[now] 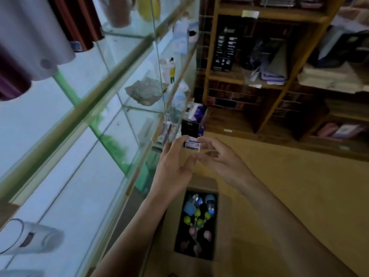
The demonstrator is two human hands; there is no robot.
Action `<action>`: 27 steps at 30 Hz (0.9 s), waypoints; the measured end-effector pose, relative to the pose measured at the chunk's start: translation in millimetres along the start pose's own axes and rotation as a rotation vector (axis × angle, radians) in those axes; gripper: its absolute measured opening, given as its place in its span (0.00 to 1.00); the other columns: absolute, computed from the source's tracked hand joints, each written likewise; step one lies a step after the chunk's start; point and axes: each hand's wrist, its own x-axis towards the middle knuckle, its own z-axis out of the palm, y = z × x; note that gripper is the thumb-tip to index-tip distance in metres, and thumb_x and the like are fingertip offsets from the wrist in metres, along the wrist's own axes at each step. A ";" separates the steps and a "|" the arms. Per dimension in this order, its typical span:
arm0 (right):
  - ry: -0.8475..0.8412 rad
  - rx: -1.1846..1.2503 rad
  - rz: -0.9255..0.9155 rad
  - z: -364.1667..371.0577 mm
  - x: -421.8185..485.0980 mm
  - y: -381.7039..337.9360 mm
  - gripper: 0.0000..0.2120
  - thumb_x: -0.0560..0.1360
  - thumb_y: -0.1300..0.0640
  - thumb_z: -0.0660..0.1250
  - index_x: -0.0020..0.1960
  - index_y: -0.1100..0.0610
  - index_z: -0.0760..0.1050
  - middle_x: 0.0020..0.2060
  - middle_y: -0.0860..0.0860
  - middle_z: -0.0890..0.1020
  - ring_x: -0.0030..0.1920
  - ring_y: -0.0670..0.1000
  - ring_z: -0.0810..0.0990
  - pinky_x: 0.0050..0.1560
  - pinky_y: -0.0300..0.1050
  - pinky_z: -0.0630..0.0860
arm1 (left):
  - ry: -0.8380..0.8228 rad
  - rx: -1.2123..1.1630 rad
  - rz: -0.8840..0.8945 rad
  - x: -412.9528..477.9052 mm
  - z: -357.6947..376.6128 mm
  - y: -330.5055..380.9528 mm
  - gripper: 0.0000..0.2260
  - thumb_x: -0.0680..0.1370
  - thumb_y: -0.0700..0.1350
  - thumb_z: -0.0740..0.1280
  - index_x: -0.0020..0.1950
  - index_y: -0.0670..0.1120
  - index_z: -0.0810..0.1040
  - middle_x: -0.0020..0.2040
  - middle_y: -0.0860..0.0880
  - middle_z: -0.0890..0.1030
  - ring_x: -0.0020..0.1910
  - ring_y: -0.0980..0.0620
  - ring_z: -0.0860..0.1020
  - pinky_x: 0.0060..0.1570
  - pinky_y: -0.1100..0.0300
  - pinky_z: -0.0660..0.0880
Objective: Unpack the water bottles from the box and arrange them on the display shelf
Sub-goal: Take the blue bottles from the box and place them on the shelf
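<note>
An open cardboard box [218, 226] stands on the floor below my arms, with several small blue, green and pink water bottles [197, 214] standing inside. My left hand [175, 162] pinches a small white and blue packet [192, 144] between thumb and fingers, above the box. My right hand [217, 156] hovers just right of the packet with fingers loosely curled; whether its fingertips touch the packet is unclear. The glass display shelf [95, 100] fills the left side, with a white bottle [34, 236] lying on a lower level.
Dark, maroon and white tumblers [40, 37] stand on the upper glass shelf. Figurines and wrapped items sit further along it. Wooden shelving [275, 84] with folded cloth and boxes lines the far wall. Tan floor lies to the right of the box.
</note>
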 end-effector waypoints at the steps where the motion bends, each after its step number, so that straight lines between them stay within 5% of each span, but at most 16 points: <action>1: 0.014 0.002 0.028 4.0 -0.1 8.3 0.23 0.81 0.45 0.67 0.75 0.45 0.69 0.65 0.43 0.74 0.63 0.43 0.75 0.54 0.32 0.72 | -0.030 0.002 -0.006 1.0 4.8 -7.6 0.23 0.82 0.52 0.65 0.76 0.58 0.66 0.70 0.57 0.70 0.65 0.61 0.70 0.62 0.57 0.74; 6: 0.039 0.012 0.152 21.2 4.2 53.8 0.23 0.81 0.47 0.68 0.74 0.44 0.69 0.66 0.42 0.74 0.58 0.35 0.74 0.45 0.26 0.74 | -0.162 0.000 -0.041 1.6 28.9 -42.7 0.23 0.82 0.49 0.66 0.77 0.55 0.66 0.67 0.53 0.72 0.65 0.54 0.72 0.61 0.58 0.70; 10: 0.032 0.033 0.235 29.2 13.2 93.3 0.23 0.81 0.45 0.68 0.74 0.44 0.69 0.63 0.40 0.74 0.58 0.33 0.74 0.45 0.22 0.73 | -0.258 -0.022 -0.105 4.0 53.8 -75.9 0.24 0.82 0.51 0.66 0.77 0.54 0.65 0.67 0.52 0.73 0.65 0.53 0.74 0.63 0.50 0.76; 15: 0.037 0.062 0.306 41.1 27.2 156.6 0.20 0.82 0.47 0.68 0.72 0.42 0.71 0.63 0.39 0.76 0.63 0.41 0.78 0.63 0.39 0.74 | -0.290 -0.034 -0.157 2.9 94.6 -120.3 0.22 0.82 0.49 0.66 0.75 0.57 0.67 0.58 0.61 0.71 0.60 0.61 0.71 0.57 0.62 0.72; 21: -0.001 0.099 0.385 59.8 48.0 249.2 0.23 0.81 0.50 0.69 0.75 0.44 0.69 0.64 0.41 0.76 0.58 0.35 0.77 0.50 0.32 0.73 | -0.320 -0.032 -0.237 -3.2 158.6 -192.6 0.19 0.81 0.50 0.66 0.72 0.57 0.68 0.61 0.57 0.73 0.55 0.61 0.75 0.49 0.65 0.72; 27: 0.006 0.135 0.422 90.9 74.0 353.2 0.23 0.81 0.49 0.68 0.75 0.44 0.69 0.64 0.42 0.77 0.59 0.36 0.77 0.54 0.33 0.74 | -0.351 0.018 -0.288 -13.3 225.7 -281.8 0.22 0.81 0.50 0.67 0.75 0.53 0.67 0.66 0.51 0.74 0.61 0.55 0.74 0.53 0.60 0.72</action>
